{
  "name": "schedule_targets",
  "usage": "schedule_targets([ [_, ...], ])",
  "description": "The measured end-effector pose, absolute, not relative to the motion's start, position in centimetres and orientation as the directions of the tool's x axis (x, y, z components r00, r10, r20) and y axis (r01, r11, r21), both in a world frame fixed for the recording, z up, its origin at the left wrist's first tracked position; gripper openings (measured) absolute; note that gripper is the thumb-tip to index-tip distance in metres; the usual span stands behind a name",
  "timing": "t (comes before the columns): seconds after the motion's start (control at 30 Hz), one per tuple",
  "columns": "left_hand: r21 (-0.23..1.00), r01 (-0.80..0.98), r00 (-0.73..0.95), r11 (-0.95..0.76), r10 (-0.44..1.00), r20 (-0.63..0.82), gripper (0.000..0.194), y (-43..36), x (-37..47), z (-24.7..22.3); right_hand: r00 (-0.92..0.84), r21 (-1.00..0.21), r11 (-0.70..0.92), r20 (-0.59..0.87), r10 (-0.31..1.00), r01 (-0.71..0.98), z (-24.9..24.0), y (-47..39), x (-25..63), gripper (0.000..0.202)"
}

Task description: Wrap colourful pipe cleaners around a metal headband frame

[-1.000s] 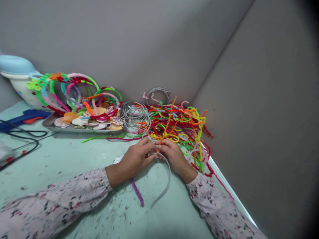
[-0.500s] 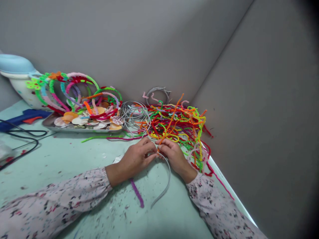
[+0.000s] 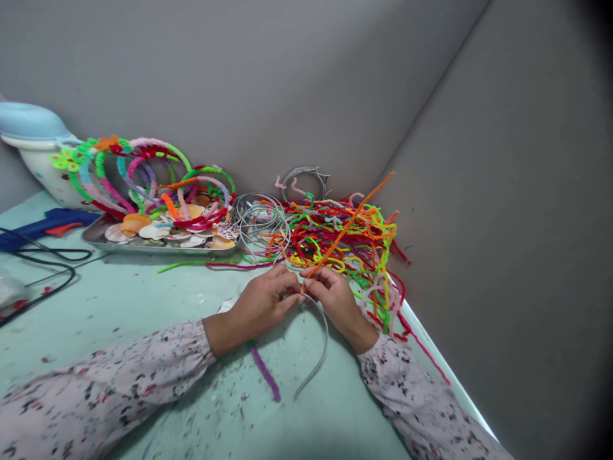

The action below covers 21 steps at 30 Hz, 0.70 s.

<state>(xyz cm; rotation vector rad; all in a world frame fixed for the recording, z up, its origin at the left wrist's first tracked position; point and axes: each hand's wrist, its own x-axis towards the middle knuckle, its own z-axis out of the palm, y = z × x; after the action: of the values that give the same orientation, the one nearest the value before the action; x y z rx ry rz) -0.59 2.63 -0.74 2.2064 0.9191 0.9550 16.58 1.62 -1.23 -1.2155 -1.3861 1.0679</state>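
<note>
My left hand (image 3: 268,300) pinches a thin grey headband (image 3: 324,345) near its middle; its bare half curves down to the right toward the table. Close beside it, my right hand (image 3: 335,300) has thumb and fingers closed on an orange pipe cleaner (image 3: 352,223), whose long free end slants up to the right. The pipe cleaner meets the band between my fingertips. Below my left hand a purple fuzzy end (image 3: 265,374) sticks out; its upper part is hidden behind the hand.
Behind my hands lie a heap of coloured pipe cleaners (image 3: 335,236) and bare grey headbands (image 3: 262,223). A metal tray (image 3: 158,248) holds shells and fuzzy headbands. At the left are a blue glue gun (image 3: 48,223), black cables (image 3: 62,271) and a white container (image 3: 52,172).
The orange pipe cleaner's free end has swung to the right and lower. The lower ends of the grey band and purple piece have shifted slightly right. Both hands stay nearly in place.
</note>
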Motion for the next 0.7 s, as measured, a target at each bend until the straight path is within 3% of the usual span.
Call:
schedule_targets([
  [0.37,0.930,0.198,0.466,-0.309,0.865,0.188,0.011,2.91,-0.35,-1.30,-0.044,-0.947,0.252,0.248,0.968,0.202,-1.31,1.07,16.39,0.012],
  [0.7,0.987,0.135,0.470,-0.091,0.883,0.017,0.015,3.30,-0.38,-1.46,-0.115,-0.923,0.322,0.304,0.946,0.210,-1.65,0.91,16.39,0.012],
])
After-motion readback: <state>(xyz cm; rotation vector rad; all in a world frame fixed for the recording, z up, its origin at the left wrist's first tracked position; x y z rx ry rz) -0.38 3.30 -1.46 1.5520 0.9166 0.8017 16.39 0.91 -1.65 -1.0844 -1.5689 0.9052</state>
